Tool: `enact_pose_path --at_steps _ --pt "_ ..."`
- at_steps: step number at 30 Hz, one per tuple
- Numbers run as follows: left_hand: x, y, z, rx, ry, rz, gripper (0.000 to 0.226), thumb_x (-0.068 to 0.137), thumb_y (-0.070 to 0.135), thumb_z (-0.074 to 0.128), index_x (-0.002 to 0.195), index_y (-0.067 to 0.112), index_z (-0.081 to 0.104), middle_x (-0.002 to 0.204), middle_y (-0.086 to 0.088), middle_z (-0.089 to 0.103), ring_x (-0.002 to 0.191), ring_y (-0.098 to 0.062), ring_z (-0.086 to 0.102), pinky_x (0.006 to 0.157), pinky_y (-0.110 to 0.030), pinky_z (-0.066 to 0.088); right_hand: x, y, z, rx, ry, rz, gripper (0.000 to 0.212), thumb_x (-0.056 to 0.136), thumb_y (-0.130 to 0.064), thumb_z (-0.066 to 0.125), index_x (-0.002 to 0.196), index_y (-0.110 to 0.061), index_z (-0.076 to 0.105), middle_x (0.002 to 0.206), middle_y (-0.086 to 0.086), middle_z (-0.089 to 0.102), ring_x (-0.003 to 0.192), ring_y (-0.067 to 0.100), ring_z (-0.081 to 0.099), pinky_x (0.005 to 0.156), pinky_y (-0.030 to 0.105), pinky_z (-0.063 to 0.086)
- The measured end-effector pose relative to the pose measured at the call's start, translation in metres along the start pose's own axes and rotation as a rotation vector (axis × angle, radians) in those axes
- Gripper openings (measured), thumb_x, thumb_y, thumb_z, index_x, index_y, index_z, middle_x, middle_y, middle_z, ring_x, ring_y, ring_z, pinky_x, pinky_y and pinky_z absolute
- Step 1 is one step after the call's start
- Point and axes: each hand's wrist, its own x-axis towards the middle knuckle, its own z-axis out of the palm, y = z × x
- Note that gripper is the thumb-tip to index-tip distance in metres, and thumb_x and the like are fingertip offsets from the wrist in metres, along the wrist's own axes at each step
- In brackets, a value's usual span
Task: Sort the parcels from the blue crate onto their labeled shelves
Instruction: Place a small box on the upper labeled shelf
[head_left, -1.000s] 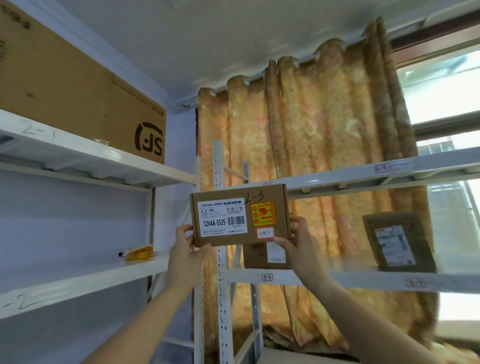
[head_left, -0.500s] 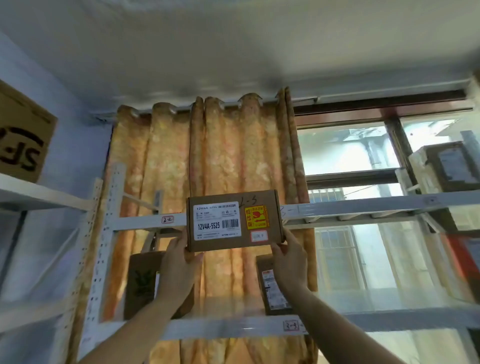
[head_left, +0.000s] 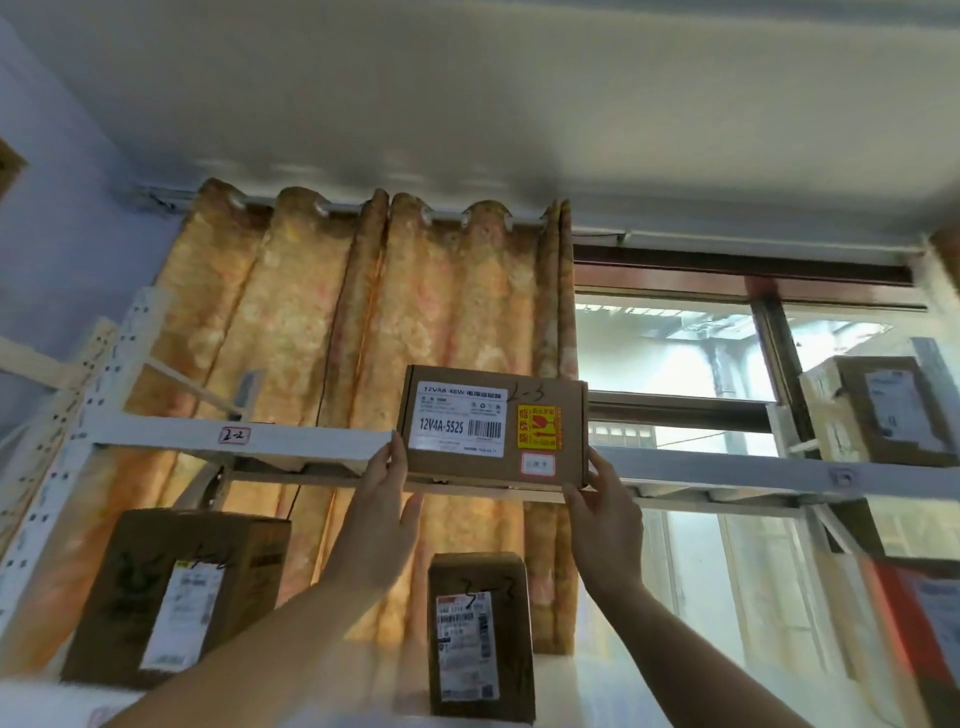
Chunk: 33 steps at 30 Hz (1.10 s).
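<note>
Both arms reach up; left hand (head_left: 382, 499) and right hand (head_left: 605, 512) grip the parcel (head_left: 493, 423).

Centre parcel (head_left: 540, 395): matt brown cardboard, smooth white paper label (head_left: 457, 415). Shelf beam (head_left: 311, 441): white painted metal. Curtain (head_left: 311, 322) upper left: soft patterned cloth

A parcel storeroom: numbered white racking (head_left: 291, 441) holds labelled cardboard boxes (head_left: 171, 597).

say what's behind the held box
Behind the box are the white shelf beam, the orange curtain and the window. Any shelf tag behind it is covered.
</note>
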Motion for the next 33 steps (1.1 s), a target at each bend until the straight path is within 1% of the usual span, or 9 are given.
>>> enact_pose_path --at_steps 2,5,9,11,16,20,24,29,33 --pt "0.017 -0.011 0.009 -0.003 -0.008 0.007 0.064 0.1 0.021 0.038 0.15 0.019 -0.001 0.159 0.008 0.003 0.145 -0.013 0.012 0.119 -0.033 0.018 0.012 0.013 0.013 -0.016 0.0 -0.014 0.04 0.093 -0.015 0.057 0.132 -0.026 0.051 0.101 -0.016 0.067 0.085 -0.003 0.062 0.069 0.01 0.044" --pt "0.047 -0.026 0.024 -0.008 -0.002 0.057 0.059 0.101 0.018 0.034 0.151 0.015 0.003 0.158 0.007 0.007 0.144 -0.013 0.015 0.117 -0.028 0.018 0.037 0.031 0.033 -0.039 0.028 -0.007 0.041 0.093 -0.011 0.057 0.133 -0.017 0.05 0.117 0.003 0.069 0.102 0.017 0.066 0.081 0.027 0.051" --pt "0.097 -0.046 0.037 -0.042 0.0 0.131 0.052 0.1 0.013 0.031 0.15 0.016 0.016 0.155 0.003 0.024 0.14 -0.013 0.027 0.116 -0.029 0.023 0.081 0.051 0.056 -0.077 0.07 -0.046 0.032 0.093 -0.013 0.057 0.124 -0.013 0.053 0.119 0.003 0.068 0.101 0.014 0.065 0.072 0.018 0.042" --pt "0.123 -0.055 0.044 -0.073 0.011 0.163 0.051 0.099 0.008 0.032 0.149 0.013 0.022 0.154 -0.001 0.028 0.14 -0.015 0.028 0.118 -0.035 0.025 0.104 0.061 0.066 -0.086 0.042 -0.045 0.031 0.093 -0.013 0.057 0.124 -0.012 0.051 0.119 0.003 0.067 0.1 0.013 0.063 0.073 0.019 0.043" --pt "0.167 -0.076 0.067 -0.091 -0.051 0.21 0.055 0.096 0.004 0.03 0.149 0.013 0.021 0.153 0.0 0.029 0.139 -0.016 0.03 0.116 -0.036 0.027 0.145 0.085 0.089 -0.089 -0.111 0.061 0.036 0.094 -0.016 0.051 0.127 -0.012 0.037 0.109 0.005 0.064 0.09 0.021 0.061 0.063 0.024 0.044" --pt "0.186 -0.096 0.09 -0.004 -0.215 0.187 0.063 0.095 0.006 0.03 0.151 0.016 0.003 0.159 0.004 0.006 0.144 -0.016 0.016 0.11 -0.021 0.017 0.164 0.101 0.099 -0.074 -0.216 0.135 0.055 0.089 -0.013 0.054 0.136 -0.012 0.024 0.12 0.011 0.06 0.104 0.029 0.059 0.081 0.039 0.049" --pt "0.194 -0.11 0.104 0.119 -0.292 0.145 0.063 0.098 0.012 0.028 0.15 0.015 -0.007 0.159 0.005 -0.01 0.146 -0.017 0.005 0.117 -0.029 0.015 0.174 0.114 0.108 -0.178 -0.312 0.095 0.07 0.086 -0.018 0.06 0.142 -0.016 0.019 0.142 0.008 0.04 0.123 0.03 0.049 0.103 0.052 0.042" --pt "0.196 -0.115 0.111 0.323 -0.273 0.146 0.058 0.1 0.014 0.027 0.15 0.006 -0.002 0.159 -0.005 0.002 0.146 -0.022 0.004 0.119 -0.032 0.007 0.183 0.132 0.117 -0.416 -0.389 0.124 0.077 0.088 -0.038 0.052 0.148 -0.015 0.009 0.145 0.01 0.041 0.136 0.036 0.034 0.113 0.054 0.026" --pt "0.195 -0.116 0.112 0.412 -0.262 0.162 0.054 0.101 0.015 0.025 0.149 0.002 0.004 0.157 -0.009 0.014 0.145 -0.023 0.005 0.116 -0.028 -0.006 0.183 0.144 0.121 -0.594 -0.368 0.054 0.073 0.09 -0.048 0.046 0.146 -0.01 0.019 0.142 0.01 0.046 0.132 0.031 0.04 0.111 0.047 0.031"
